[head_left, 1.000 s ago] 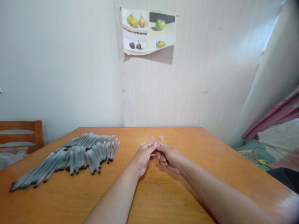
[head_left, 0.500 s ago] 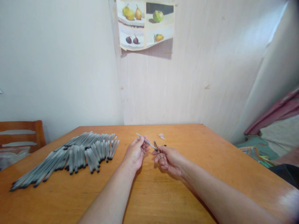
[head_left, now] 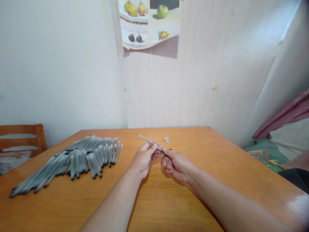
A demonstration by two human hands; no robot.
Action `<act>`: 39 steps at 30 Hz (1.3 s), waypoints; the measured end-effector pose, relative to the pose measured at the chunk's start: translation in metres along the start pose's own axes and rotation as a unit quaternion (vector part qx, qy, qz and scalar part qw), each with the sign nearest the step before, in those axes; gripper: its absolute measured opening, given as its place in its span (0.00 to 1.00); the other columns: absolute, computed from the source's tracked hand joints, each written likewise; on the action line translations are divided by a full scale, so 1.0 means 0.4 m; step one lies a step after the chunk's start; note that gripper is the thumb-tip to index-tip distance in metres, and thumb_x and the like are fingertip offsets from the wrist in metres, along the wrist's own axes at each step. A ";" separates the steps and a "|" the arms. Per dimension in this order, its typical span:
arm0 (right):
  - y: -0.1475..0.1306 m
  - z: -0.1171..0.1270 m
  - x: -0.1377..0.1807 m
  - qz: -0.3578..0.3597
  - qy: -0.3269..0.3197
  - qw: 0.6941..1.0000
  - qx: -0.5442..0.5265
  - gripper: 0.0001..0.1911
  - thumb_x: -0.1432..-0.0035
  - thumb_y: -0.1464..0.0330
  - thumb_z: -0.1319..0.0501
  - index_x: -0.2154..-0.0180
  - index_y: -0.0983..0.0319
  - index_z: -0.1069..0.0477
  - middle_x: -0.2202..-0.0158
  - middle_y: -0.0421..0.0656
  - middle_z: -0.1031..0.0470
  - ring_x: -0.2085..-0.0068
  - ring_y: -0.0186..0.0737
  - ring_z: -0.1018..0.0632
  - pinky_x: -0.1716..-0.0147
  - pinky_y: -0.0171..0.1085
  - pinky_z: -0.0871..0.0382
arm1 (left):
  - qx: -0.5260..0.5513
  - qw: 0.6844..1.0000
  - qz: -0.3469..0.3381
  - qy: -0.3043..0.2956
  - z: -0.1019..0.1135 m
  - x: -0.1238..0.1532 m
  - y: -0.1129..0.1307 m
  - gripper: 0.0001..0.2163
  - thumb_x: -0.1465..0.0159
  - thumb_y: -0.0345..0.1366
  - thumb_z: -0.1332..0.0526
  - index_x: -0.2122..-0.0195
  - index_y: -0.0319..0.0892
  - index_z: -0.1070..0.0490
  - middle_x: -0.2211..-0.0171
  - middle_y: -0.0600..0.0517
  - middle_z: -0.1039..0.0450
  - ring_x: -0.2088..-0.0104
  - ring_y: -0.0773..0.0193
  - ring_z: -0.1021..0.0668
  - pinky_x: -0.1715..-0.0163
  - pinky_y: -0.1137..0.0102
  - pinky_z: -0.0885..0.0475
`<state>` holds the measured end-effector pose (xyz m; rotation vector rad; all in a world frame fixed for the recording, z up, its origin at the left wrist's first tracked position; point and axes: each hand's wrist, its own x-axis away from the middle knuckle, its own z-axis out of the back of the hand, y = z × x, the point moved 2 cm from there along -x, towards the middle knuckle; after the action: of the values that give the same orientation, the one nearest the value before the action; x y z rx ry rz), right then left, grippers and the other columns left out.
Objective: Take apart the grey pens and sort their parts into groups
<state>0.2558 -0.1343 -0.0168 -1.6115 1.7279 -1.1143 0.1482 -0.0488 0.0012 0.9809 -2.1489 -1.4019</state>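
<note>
My left hand [head_left: 145, 158] pinches a thin grey pen [head_left: 147, 141] that slants up to the left above the orange wooden table [head_left: 169, 199]. My right hand [head_left: 174, 163] is closed at the pen's lower right end, its fingertips touching those of the left hand; a small dark piece shows at its fingertips. A wide pile of several grey pens with dark tips [head_left: 72, 159] lies on the table to the left of my hands. A few small pale bits [head_left: 166, 140] lie on the table just beyond my hands.
A wooden chair back [head_left: 23, 137] and a clear plastic bag [head_left: 12, 159] stand at the left table edge. A fruit picture [head_left: 149, 24] hangs on the wall ahead. Bedding and cloth [head_left: 285, 135] lie to the right.
My hands parted, the left drawing the pen up and left, then closed together again at the pen's end. The view tilted slightly downward.
</note>
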 end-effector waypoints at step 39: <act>0.014 0.000 0.001 0.096 0.037 0.994 0.033 0.10 0.47 0.64 0.31 0.68 0.64 0.28 0.77 0.36 0.27 0.82 0.23 0.35 0.85 0.26 0.48 | -0.067 0.994 -0.011 0.080 0.009 -0.002 -0.001 0.16 0.48 0.46 0.30 0.70 0.40 0.31 0.72 0.51 0.24 0.71 0.70 0.25 0.71 0.75 0.33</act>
<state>0.2526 -0.1350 -0.0215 -1.3491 1.8301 -1.1353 0.1466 -0.0463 -0.0007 1.0308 -1.9089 -1.4065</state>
